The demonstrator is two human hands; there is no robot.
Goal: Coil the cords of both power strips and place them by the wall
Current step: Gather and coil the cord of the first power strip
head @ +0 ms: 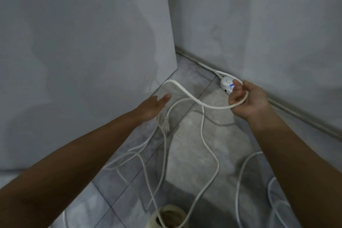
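A thick white cord (187, 93) arches above the floor from near the left panel to my right hand (248, 99), which grips a loop of it. Behind that hand a white power strip (226, 83) with a blue light lies against the wall. My left hand (154, 106) reaches forward with fingers straight, holding nothing, just left of a white plug (166, 126) on a thinner cord. More white cord (207, 155) trails in loose curves over the tiled floor toward me.
A tall grey panel (92, 52) stands at the left, and a grey wall (259, 24) with a skirting (296, 114) runs along the right. A beige roll-shaped object (168, 216) sits at the bottom centre. Further cord loops (242, 176) lie at the lower right.
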